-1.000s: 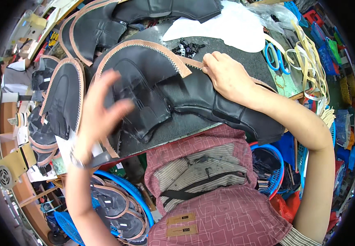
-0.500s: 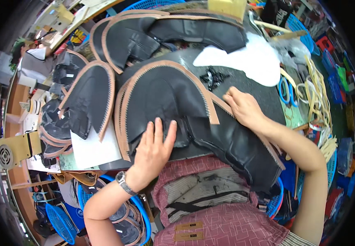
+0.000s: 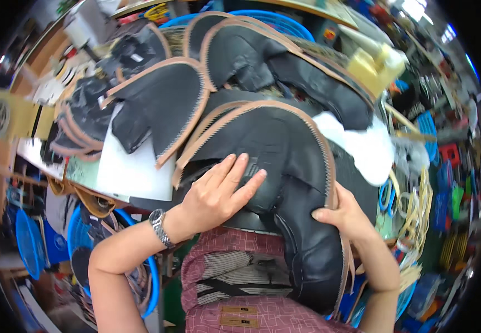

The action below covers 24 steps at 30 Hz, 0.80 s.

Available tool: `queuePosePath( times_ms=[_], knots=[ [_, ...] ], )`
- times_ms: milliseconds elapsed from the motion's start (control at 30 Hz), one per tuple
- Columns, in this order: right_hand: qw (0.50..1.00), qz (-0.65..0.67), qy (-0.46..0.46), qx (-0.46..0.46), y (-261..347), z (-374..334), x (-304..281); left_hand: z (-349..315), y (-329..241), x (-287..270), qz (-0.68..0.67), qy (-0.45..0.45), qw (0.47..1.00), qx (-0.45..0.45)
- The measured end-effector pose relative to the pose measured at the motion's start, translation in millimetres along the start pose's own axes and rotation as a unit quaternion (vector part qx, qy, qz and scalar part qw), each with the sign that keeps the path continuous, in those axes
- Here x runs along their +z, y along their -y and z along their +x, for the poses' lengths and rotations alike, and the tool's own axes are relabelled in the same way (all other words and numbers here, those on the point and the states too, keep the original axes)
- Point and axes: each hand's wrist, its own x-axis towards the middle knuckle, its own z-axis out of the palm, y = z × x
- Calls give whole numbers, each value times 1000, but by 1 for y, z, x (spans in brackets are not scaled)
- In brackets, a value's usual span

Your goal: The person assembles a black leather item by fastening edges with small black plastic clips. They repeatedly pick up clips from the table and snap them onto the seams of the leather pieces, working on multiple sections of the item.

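Observation:
A black leather boot upper [image 3: 262, 130] with a tan, tooth-cut edge lies in front of me. Its curved end rests on the dark work surface, and its long part hangs down toward my apron. My left hand [image 3: 215, 194] lies on the leather with fingers stretched out, pressing near the middle seam. At the right edge my right hand [image 3: 344, 213] grips the upper, thumb on top and the other fingers hidden beneath. Another tan-edged layer [image 3: 218, 117] shows under its left side.
More black uppers [image 3: 240, 53] lie at the back, and another piece [image 3: 165, 97] sits on white paper [image 3: 132, 169] at left. A yellowish jug [image 3: 376, 66] stands at the far right. Blue-handled scissors [image 3: 386, 197] and pale strips [image 3: 421, 205] lie right; a blue basket [image 3: 154, 277] is below left.
My right hand has come down from beyond the upper's edge and now grips that edge. The upper's long part has swung toward me. My left hand stays on the leather; the view has shifted.

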Motion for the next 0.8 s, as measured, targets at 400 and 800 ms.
queuePosePath(
  times_ms=[400, 800],
  knots=[
    [988, 13, -31, -151, 39, 22, 24, 29, 47, -33, -33, -143, 989, -33],
    [933, -287, 6, -218, 206, 89, -24, 111, 98, -66, 184, -301, 936, 2]
  ],
)
